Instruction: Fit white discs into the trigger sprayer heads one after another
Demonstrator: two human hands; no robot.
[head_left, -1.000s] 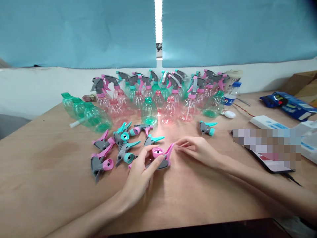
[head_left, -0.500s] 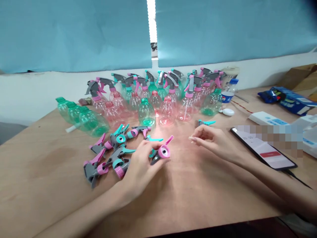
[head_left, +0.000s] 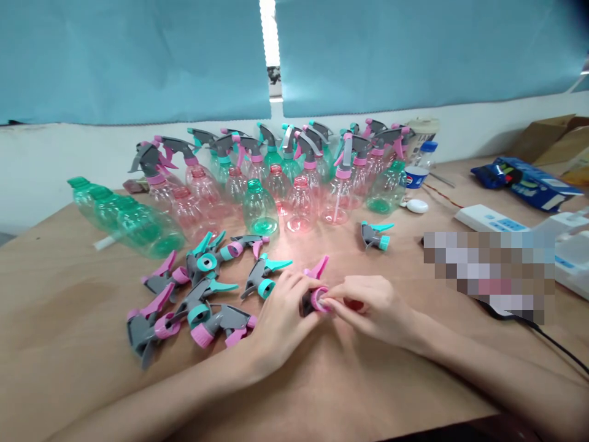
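The right hand (head_left: pixel 375 307), apart from the work half a second ago, now meets the left at a grey plastic spray head (head_left: pixel 305 303) with a pink trigger, held above a light-brown wooden tabletop (head_left: pixel 368 387); the left hand (head_left: pixel 286 316) grips its body, while the right thumb and fingers narrow to a pinch at its round pink plastic collar (head_left: pixel 315 298); an off-centre push there could twist the piece out of the left hand's grip, and a dropped left forearm could nudge the loose grey-and-pink plastic spray head (head_left: pixel 229 318) nearby; whether the right fingertips hold anything cannot be told, a pale spot at the collar's mouth being too small to read; the left fingers cover much of the held body; pixelation masks most of a dark-edged phone (head_left: pixel 504 307).
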